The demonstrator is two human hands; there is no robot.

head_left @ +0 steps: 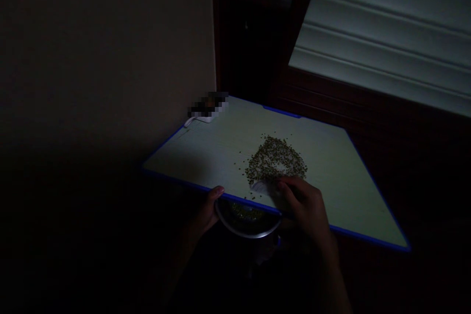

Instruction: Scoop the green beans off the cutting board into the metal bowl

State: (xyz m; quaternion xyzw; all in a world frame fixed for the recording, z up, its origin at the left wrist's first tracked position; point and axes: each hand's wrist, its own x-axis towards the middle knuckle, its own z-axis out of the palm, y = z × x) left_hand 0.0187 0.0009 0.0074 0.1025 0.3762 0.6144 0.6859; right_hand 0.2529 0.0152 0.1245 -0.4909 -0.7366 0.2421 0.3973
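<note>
A heap of small brownish-green grains, perhaps lentils or beans [275, 157], is spread on a pale tabletop with blue edging [331, 171]. My right hand [307, 206] is over the near side of the grains, its thumb and fingers pinched together; a pale thin patch lies beside the fingertips, too dim to name. Under the tabletop's near edge is a round bowl with a shiny rim [250, 235], with similar grains inside. My left hand [209, 211] grips the bowl's left side, thumb up against the blue edge. Its other fingers are mostly hidden.
At the tabletop's far left corner lies a white-edged object with a blurred top [209, 113] and a strap. A wall [110, 49] borders the left. Behind stand dark wooden furniture [257, 34] and a pale ribbed panel [379, 34]. The room is very dark.
</note>
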